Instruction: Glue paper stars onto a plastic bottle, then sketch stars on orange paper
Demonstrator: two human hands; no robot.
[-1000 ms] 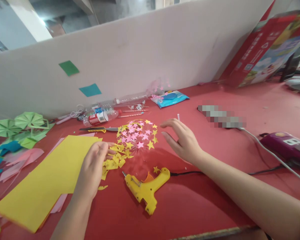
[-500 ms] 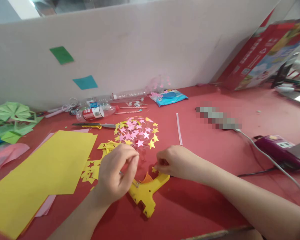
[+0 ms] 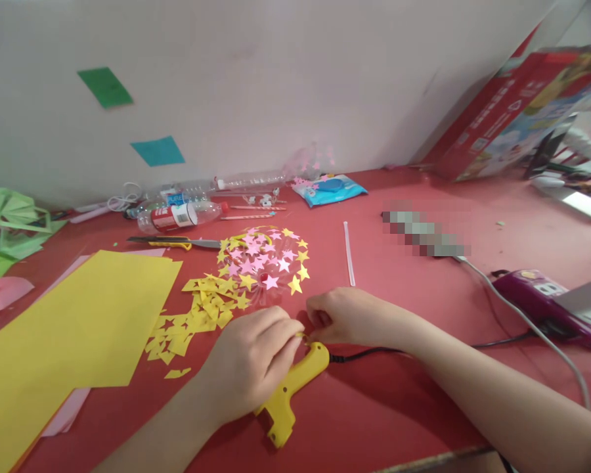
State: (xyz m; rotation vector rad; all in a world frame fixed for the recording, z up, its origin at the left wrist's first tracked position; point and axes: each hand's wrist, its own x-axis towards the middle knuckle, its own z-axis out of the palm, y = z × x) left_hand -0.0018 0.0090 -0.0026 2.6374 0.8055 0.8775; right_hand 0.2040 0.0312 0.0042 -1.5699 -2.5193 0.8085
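Note:
A small yellow paper star (image 3: 304, 337), mostly hidden, shows between the fingertips of my two hands. My left hand (image 3: 256, 355) reaches over the glue gun, with thumb and fingers pinched at the star. Curled fingers of my right hand (image 3: 342, 316) meet it from the other side. Beneath them the yellow glue gun (image 3: 290, 397) lies on the red table, partly covered by my left hand, its black cord (image 3: 369, 353) running right. Just beyond is a clear plastic piece (image 3: 263, 294) dotted with pink and yellow stars. Yellow paper scraps and stars (image 3: 201, 312) lie left of it.
Yellow paper sheets (image 3: 79, 315) cover the left side. A utility knife (image 3: 177, 243), plastic bottles (image 3: 170, 217) and a blue wipes packet (image 3: 332, 190) lie farther back. To the right are a glue stick (image 3: 349, 253), a white cable (image 3: 522, 315) and a purple object (image 3: 532, 299).
My left hand has moved right, over the glue gun, and its fingertips now meet the star at my right hand. My right hand stays nearly in place. The view has shifted slightly.

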